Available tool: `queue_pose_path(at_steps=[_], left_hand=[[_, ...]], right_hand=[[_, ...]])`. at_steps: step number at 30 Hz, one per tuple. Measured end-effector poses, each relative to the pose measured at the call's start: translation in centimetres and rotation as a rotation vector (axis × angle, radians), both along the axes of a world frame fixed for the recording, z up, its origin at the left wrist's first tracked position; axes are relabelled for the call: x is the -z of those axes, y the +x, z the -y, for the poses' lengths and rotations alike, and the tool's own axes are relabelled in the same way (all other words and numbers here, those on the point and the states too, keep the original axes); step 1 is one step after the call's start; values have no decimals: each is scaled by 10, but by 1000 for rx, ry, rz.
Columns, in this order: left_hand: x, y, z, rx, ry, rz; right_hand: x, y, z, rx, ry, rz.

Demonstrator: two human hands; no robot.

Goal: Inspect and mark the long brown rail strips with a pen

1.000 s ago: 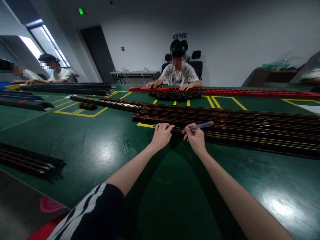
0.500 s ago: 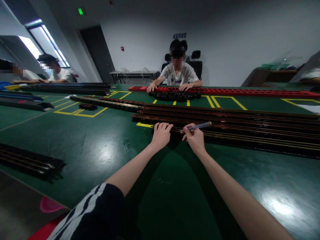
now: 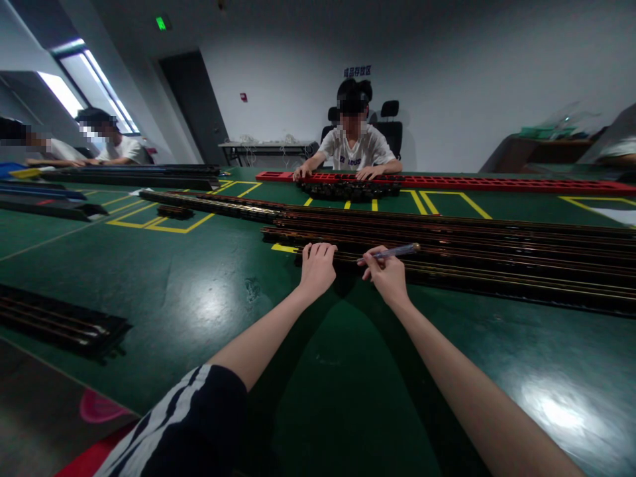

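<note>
My left hand (image 3: 318,268) lies over the left end of the nearest long dark strip (image 3: 477,281), its fingers curled over the strip's edge. In my right hand (image 3: 386,275) is a slim screwdriver with a clear bluish handle (image 3: 400,250), gripped between thumb and fingers. Its handle points right and its thin tip points left, close above the strip, in the gap between my hands. Whether the tip touches anything is too small to tell. Several more long strips with copper-coloured lines (image 3: 447,232) lie side by side just beyond my hands.
Opposite me, a co-worker (image 3: 355,142) has both hands at a long red slotted rail (image 3: 497,183) and a dark bundle (image 3: 348,189). More dark strips (image 3: 59,321) lie at the left of the green table (image 3: 199,265). Two other people sit at far left.
My left hand has shifted slightly left along the strip. My right hand and the screwdriver have barely moved, a touch to the left.
</note>
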State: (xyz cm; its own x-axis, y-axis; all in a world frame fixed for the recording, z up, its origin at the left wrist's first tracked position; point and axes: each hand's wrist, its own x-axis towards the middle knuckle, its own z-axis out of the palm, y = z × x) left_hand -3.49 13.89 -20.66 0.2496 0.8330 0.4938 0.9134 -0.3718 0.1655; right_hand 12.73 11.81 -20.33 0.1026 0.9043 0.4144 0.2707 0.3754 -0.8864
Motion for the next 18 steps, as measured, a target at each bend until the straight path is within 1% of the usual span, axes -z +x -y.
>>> queue_pose_path(at_steps=[3, 10, 14, 18], left_hand=[[-1, 0, 0, 10, -5, 0], [-2, -1, 1, 98, -15, 7], [0, -2, 1, 139, -19, 8], [2, -3, 0, 149, -8, -2]], right_hand=[[0, 0, 0, 4, -3, 3], [0, -1, 0, 6, -5, -34], [-1, -1, 0, 1, -7, -28], [-1, -1, 0, -9, -1, -9]])
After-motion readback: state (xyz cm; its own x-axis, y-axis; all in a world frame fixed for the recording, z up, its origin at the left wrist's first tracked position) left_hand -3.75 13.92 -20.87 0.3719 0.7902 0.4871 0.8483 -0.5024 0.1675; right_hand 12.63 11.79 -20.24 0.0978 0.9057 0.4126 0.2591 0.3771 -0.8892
